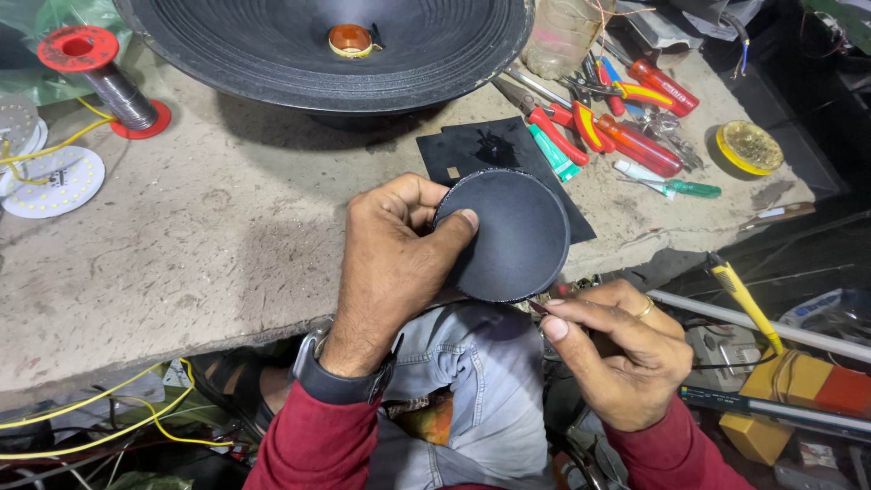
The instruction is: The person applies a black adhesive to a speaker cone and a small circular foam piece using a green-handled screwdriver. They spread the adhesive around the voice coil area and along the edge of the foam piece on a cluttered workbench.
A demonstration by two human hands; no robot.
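Screwdrivers beyond disc, hands

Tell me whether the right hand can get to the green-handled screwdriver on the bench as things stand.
Probably yes: the green-handled screwdriver lies in the open, nothing over it. But the right hand is pinching a small tool at the black disc, so it isn't free.

Matt black disc, rough stone-like bench, glossy plastic screwdriver handles
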